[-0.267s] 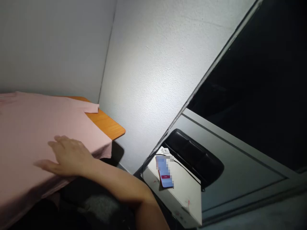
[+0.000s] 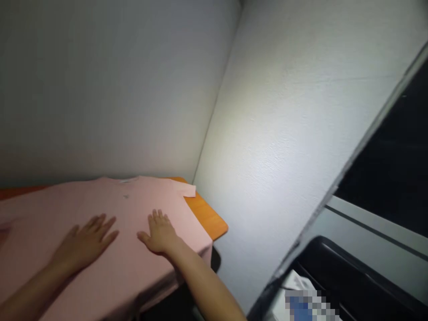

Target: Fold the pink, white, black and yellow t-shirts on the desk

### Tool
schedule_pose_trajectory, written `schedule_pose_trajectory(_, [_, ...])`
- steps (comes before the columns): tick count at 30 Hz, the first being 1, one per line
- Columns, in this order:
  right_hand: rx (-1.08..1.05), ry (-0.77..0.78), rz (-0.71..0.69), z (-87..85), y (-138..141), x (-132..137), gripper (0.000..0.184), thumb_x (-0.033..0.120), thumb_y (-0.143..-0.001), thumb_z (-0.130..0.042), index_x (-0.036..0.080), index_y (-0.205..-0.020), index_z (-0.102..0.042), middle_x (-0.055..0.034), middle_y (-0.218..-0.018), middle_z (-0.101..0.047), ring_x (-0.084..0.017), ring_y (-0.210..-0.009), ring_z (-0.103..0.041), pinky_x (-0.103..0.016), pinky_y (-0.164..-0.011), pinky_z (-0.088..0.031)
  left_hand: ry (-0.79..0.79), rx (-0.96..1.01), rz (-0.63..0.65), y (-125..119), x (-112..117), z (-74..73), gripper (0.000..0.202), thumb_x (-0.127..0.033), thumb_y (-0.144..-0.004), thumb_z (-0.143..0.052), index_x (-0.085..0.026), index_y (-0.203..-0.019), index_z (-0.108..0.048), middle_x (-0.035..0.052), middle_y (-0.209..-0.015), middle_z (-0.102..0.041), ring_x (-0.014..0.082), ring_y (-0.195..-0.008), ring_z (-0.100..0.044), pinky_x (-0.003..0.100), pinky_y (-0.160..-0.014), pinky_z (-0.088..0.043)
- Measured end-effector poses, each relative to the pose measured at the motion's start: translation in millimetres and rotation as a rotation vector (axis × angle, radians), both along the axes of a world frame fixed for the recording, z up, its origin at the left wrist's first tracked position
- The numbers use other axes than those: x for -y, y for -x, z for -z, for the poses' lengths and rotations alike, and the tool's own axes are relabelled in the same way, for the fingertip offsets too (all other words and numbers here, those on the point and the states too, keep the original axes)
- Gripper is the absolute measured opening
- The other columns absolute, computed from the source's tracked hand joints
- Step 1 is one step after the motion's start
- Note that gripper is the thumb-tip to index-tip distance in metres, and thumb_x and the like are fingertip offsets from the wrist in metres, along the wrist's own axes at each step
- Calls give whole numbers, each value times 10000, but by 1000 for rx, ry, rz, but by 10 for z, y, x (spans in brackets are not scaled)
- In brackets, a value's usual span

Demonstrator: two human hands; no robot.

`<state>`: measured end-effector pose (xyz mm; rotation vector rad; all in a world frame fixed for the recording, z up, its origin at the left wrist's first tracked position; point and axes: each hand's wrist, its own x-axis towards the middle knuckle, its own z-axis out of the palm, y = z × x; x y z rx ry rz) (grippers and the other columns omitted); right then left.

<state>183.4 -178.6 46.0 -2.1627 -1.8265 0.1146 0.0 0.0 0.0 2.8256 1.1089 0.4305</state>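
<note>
A pink short-sleeved T-shirt (image 2: 133, 254) lies spread out over a wooden table (image 2: 209, 218), its collar toward the wall and its lower edge hanging over the near side. My left hand (image 2: 83, 243) rests palm down around the middle of the shirt, fingers spread. My right hand (image 2: 159, 232) also lies flat on the cloth, to the right of the left one, fingers stretched out. Neither hand holds anything. A small mark (image 2: 125, 196) shows on the shirt's chest below the collar.
Grey-white walls (image 2: 274, 147) meet in a corner behind the table. At lower right a white box-like surface (image 2: 279, 307) carries a partly pixelated phone (image 2: 301, 307), with a black padded chair back (image 2: 361, 285) beside it. A dark window (image 2: 394, 178) is on the right.
The view has swung left and up, so the table and shirt sit further right in the picture. My left hand has come into view; my right hand remains flat over the shirt.
</note>
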Motion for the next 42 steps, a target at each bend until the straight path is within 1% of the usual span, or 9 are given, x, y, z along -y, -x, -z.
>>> schedule_pose_trajectory(4, [22, 39, -22, 29, -102, -359, 778, 570, -979, -268, 3, -1509, -217, -192, -1589, -86, -318, -1479, -25, -521, -1188, -64, 52, -39, -45, 22, 145, -121, 647, -563, -887, -361, -261, -1458, -404, 83, -1584, -260, 285, -1471, -226, 549, -1169, -143])
schedule_pose_trajectory(8, [43, 22, 18, 183, -170, -534, 779, 593, -972, -240, 44, -1525, -206, -157, -1590, -109, -305, -1480, -70, -505, -1192, -72, 110, -14, -37, 49, 276, -241, 658, -594, -900, -295, -270, -1464, -392, 85, -1582, -244, 277, -1474, -208, 546, -1188, -131])
schedule_pose_trajectory(13, [65, 7, 47, 323, -228, -602, 791, 624, -949, -254, 86, -1528, -228, -109, -1588, -148, -284, -1478, -116, -457, -1200, -71, 146, -10, -40, 94, 336, -303, 672, -612, -908, -250, -282, -1485, -346, 82, -1595, -199, 264, -1485, -162, 545, -1199, -101])
schedule_pose_trajectory(18, [60, 33, 47, 264, -185, -566, 795, 612, -946, -260, 65, -1523, -240, -116, -1588, -150, -277, -1480, -109, -443, -1200, -58, 175, -6, -10, 98, 342, -335, 677, -619, -916, -226, -274, -1487, -342, 90, -1598, -193, 259, -1487, -152, 534, -1198, -107])
schedule_pose_trajectory(22, [31, 67, 17, 151, -338, -539, 779, 595, -954, -232, 61, -1521, -247, -111, -1591, -149, -265, -1482, -95, -421, -1198, -89, 181, -27, -27, 319, 91, -402, 645, -580, -931, -240, -258, -1473, -375, 88, -1584, -265, 235, -1478, -203, 470, -1189, -187])
schedule_pose_trajectory(27, [121, 15, 145, 73, -843, -570, 770, 573, -951, -242, 53, -1519, -253, -117, -1593, -146, -271, -1485, -46, -429, -1198, -31, 29, -34, -300, 892, -429, -450, 607, -427, -923, -335, -106, -1428, -438, 181, -1562, -298, 334, -1467, -212, 536, -1163, -184])
schedule_pose_trajectory(34, [127, 60, 154, 338, -1143, -671, 804, 605, -937, -231, 43, -1511, -268, -132, -1588, -159, -276, -1481, -83, -433, -1197, -69, -204, -52, -492, 1618, -892, -539, 524, -246, -900, -302, -79, -1341, -531, 202, -1486, -432, 291, -1431, -322, 536, -1180, -106])
schedule_pose_trajectory(38, [112, 62, 147, 423, -1229, -684, 816, 621, -929, -224, 54, -1514, -269, -119, -1588, -164, -270, -1481, -90, -429, -1199, -76, -226, -95, -513, 1910, -1030, -518, 528, -280, -879, -347, -64, -1303, -576, 214, -1405, -526, 313, -1365, -428, 494, -1162, -200])
schedule_pose_trajectory(42, [122, 74, 166, 467, -1469, -601, 824, 642, -918, -227, 81, -1520, -264, -86, -1593, -151, -267, -1482, -83, -424, -1203, -61, -221, -124, -515, 2037, -1080, -432, 549, -345, -856, -380, -104, -1308, -577, 181, -1387, -554, 308, -1331, -472, 479, -1136, -258])
